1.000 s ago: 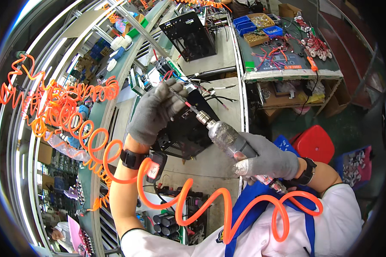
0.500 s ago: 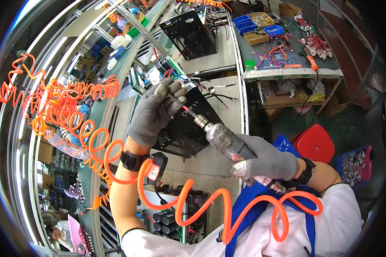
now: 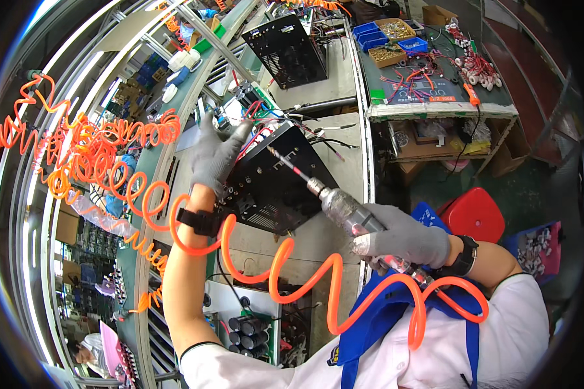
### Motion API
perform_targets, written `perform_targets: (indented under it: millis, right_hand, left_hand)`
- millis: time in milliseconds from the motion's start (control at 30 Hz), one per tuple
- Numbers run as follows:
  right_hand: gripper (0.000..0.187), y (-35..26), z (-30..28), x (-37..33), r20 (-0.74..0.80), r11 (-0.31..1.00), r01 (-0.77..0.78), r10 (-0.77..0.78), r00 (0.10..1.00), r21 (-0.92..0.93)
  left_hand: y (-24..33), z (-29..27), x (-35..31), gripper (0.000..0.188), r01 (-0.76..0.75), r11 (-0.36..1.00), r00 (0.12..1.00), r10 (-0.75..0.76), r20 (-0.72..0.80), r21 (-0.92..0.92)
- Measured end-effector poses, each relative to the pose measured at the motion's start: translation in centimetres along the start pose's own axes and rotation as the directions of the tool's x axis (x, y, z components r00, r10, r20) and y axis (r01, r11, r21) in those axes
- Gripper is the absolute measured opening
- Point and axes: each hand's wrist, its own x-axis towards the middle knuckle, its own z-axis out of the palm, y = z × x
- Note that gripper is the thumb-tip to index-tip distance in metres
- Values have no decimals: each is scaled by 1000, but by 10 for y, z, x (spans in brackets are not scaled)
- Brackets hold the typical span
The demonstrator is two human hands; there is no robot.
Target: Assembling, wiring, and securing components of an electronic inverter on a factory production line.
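Note:
In my right hand (image 3: 409, 238), gloved in grey, is a pneumatic screwdriver (image 3: 347, 211), its long bit pointing up and left over the black metal panel (image 3: 282, 178). The bit's tip is apart from my other hand. My left hand (image 3: 217, 152), also gloved, is raised beside the panel's left edge with thumb and fingers apart, holding nothing visible. Red and black wires (image 3: 259, 133) and a circuit board lie just beyond it. An orange coiled air hose (image 3: 334, 292) runs from the screwdriver's rear across my left forearm.
Farther along the line stands a second black panel unit (image 3: 285, 52). On the right, a side bench (image 3: 448, 113) carries blue bins (image 3: 370, 35), cardboard trays of small parts and bundled wires. A red stool (image 3: 477, 217) is below it. Tangled orange hoses (image 3: 91, 155) hang at the left.
My left hand has let go of the screwdriver bit, moved left and spread its fingers. The screwdriver has shifted slightly right, and the hose has swung.

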Motion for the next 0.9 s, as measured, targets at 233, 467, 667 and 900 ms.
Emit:
perform_targets:
  millis: [233,467,667,900]
  right_hand:
    - [42,38,5,29,63,997,-71,70,996,19]
    - [46,50,18,48,-51,999,-29,27,998,-46]
    - [51,49,29,44,13,998,-8,7,1000,57]
    - [54,62,39,51,-103,998,-36,41,994,49]
  left_hand:
    - [-37,18,23,96,120,969,820,27,572,-217]
    - [-38,16,22,71,239,914,691,77,719,-329]
    - [-34,19,17,60,211,917,737,80,672,-340]
    - [-36,22,14,54,94,933,796,140,588,-348]
